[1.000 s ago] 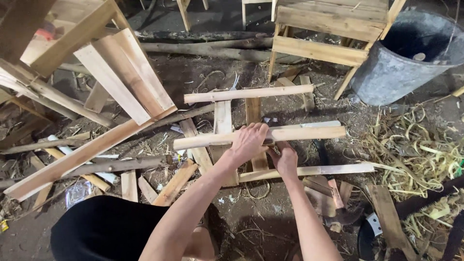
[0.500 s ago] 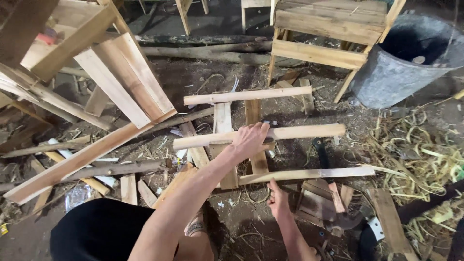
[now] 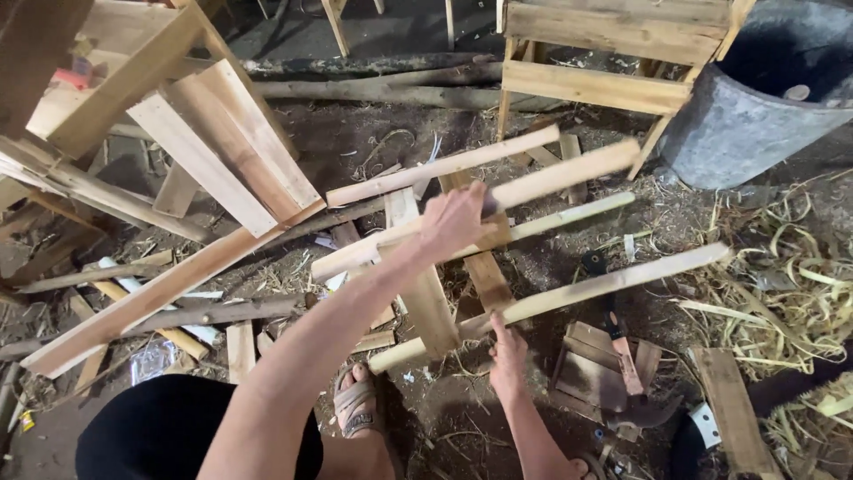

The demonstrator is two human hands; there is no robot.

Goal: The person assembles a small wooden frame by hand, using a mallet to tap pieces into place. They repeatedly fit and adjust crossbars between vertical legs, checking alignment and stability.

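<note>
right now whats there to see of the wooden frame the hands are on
The pale wooden frame of rails and slats has about four long, roughly split rails nailed across two flat slats. It is tilted up off the dirt floor. The left hand grips an upper rail; the right hand touches the lowest rail.

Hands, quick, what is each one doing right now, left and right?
Left hand: closed on a pale split-wood rail of the rough wooden frame.
Right hand: touching the frame's lowest pale rail; grip cannot be told.
</note>
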